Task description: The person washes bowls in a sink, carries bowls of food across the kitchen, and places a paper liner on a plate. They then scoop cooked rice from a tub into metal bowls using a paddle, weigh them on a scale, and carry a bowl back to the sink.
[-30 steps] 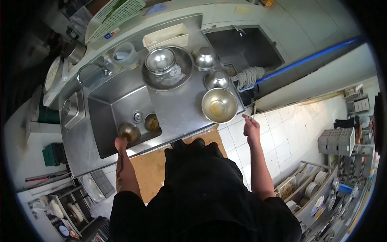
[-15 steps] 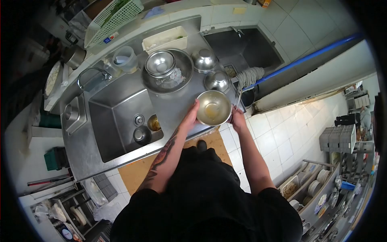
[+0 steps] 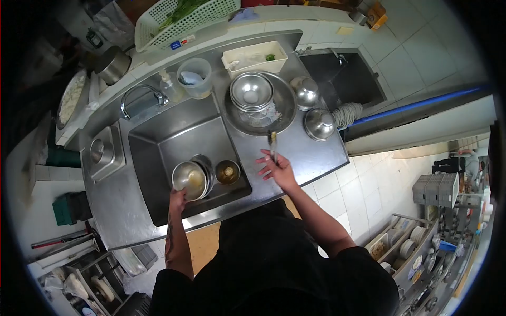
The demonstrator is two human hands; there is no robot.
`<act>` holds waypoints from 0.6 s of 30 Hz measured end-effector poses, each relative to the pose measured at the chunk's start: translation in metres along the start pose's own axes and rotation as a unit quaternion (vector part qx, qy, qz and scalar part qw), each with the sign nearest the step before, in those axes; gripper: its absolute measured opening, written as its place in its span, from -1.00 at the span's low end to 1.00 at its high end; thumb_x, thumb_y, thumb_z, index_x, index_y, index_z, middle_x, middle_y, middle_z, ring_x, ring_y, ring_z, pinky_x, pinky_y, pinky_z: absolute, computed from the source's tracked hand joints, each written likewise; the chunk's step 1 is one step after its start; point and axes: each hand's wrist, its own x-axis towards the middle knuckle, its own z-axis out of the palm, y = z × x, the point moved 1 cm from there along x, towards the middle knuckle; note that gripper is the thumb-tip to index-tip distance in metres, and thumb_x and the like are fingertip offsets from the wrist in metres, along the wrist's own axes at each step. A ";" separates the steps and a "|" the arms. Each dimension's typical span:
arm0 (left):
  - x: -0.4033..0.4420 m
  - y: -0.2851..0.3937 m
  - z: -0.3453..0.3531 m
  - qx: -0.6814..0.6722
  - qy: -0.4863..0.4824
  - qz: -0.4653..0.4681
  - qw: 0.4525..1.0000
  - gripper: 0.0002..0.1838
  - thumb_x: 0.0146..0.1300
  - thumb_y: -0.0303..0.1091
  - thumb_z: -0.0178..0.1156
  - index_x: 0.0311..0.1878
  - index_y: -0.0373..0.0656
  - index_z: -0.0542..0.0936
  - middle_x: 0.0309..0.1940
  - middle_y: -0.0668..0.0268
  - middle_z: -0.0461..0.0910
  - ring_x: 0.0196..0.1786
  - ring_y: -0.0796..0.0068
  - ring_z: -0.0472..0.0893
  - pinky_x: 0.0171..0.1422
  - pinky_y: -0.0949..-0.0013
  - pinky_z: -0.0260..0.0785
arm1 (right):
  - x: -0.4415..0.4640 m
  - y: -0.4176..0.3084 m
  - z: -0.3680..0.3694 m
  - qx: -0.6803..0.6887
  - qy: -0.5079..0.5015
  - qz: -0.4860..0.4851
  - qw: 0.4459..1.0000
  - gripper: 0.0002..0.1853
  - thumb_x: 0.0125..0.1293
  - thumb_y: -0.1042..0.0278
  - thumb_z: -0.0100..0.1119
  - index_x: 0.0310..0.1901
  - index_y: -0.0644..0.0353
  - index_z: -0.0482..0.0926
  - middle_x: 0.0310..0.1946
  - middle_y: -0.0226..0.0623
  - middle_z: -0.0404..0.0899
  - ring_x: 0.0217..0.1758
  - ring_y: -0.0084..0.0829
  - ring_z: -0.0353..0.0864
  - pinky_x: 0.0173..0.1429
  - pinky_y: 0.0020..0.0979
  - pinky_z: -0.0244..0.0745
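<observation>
Head view shows our left hand [image 3: 178,198] clasping a bowl [image 3: 186,176], seemingly settling it in the sink [image 3: 150,168], our right hand [image 3: 282,173] a utensil [image 3: 273,143]; releasing calls for steadiness.

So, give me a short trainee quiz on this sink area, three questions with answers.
1. True or false: the stacked bowls sit in the wide pan.
2. Who holds a bowl at the sink? A) the right hand B) the left hand C) neither hand
3. Fill in the colour: the mop has a ____ handle.
Key: 1 true; 2 B; 3 blue.
</observation>
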 end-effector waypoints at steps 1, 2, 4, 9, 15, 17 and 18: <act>0.017 -0.008 -0.021 0.028 0.017 0.015 0.999 -0.52 0.21 -0.46 0.31 0.21 -0.23 0.47 -0.07 0.12 0.66 -0.05 0.21 0.74 -0.23 0.12 0.74 | 0.002 -0.005 -0.005 -0.021 0.021 0.002 1.000 -0.55 0.58 0.13 0.03 0.36 0.15 0.43 -0.03 -0.22 0.70 -0.33 -0.50 0.70 -0.31 -0.44 0.65; 0.024 -0.008 -0.030 0.029 0.012 0.014 0.999 -0.52 0.21 -0.46 0.31 0.21 -0.23 0.47 -0.07 0.12 0.66 -0.05 0.21 0.74 -0.23 0.12 0.74 | 0.003 -0.010 -0.009 -0.041 0.043 0.004 0.998 -0.54 0.59 0.13 0.00 0.37 0.19 0.41 -0.04 -0.19 0.70 -0.32 -0.47 0.71 -0.29 -0.43 0.66; 0.035 -0.006 -0.045 0.313 0.120 0.061 0.940 -0.49 0.18 -0.32 0.35 0.19 -0.22 0.50 0.01 -0.03 0.66 -0.01 0.05 0.73 -0.09 0.03 0.71 | -0.004 -0.014 -0.016 -0.039 0.071 0.008 0.997 -0.55 0.58 0.13 0.00 0.35 0.19 0.43 -0.09 -0.18 0.71 -0.34 -0.47 0.70 -0.32 -0.44 0.64; 0.146 -0.096 -0.075 0.523 0.235 -0.021 0.819 -0.48 0.17 -0.07 0.37 0.11 -0.20 0.61 0.10 -0.12 0.63 0.13 -0.08 0.66 0.21 0.04 0.50 | -0.040 0.001 -0.036 -0.041 0.142 0.035 0.988 -0.61 0.57 0.15 0.03 0.29 0.15 0.49 -0.15 -0.20 0.71 -0.36 -0.45 0.70 -0.35 -0.44 0.61; 0.080 0.076 0.114 0.029 0.051 0.246 0.968 -0.74 0.37 -0.37 0.29 0.05 -0.24 0.57 -0.07 0.16 0.67 0.03 0.40 0.64 0.00 0.35 0.53 | -0.087 0.015 -0.064 -0.020 0.212 0.067 0.975 -0.65 0.58 0.19 0.01 0.23 0.20 0.54 -0.21 -0.22 0.73 -0.39 -0.49 0.69 -0.36 -0.46 0.58; -0.001 0.158 0.208 -0.055 -0.092 0.258 0.960 -0.65 0.42 -0.35 0.24 0.20 -0.22 0.51 0.01 0.21 0.64 0.03 0.40 0.64 0.07 0.27 0.59 | -0.095 0.014 -0.074 -0.014 0.216 0.061 0.974 -0.65 0.58 0.19 0.01 0.23 0.20 0.54 -0.20 -0.22 0.73 -0.39 -0.49 0.69 -0.36 -0.46 0.58; -0.009 0.173 0.246 -0.074 -0.134 0.242 0.958 -0.59 0.42 -0.28 0.25 0.24 -0.23 0.50 0.06 0.17 0.61 0.03 0.29 0.64 0.17 0.21 0.57 | -0.097 0.012 -0.079 -0.010 0.221 0.055 0.974 -0.64 0.58 0.19 0.00 0.23 0.20 0.53 -0.20 -0.22 0.73 -0.38 -0.49 0.69 -0.35 -0.46 0.58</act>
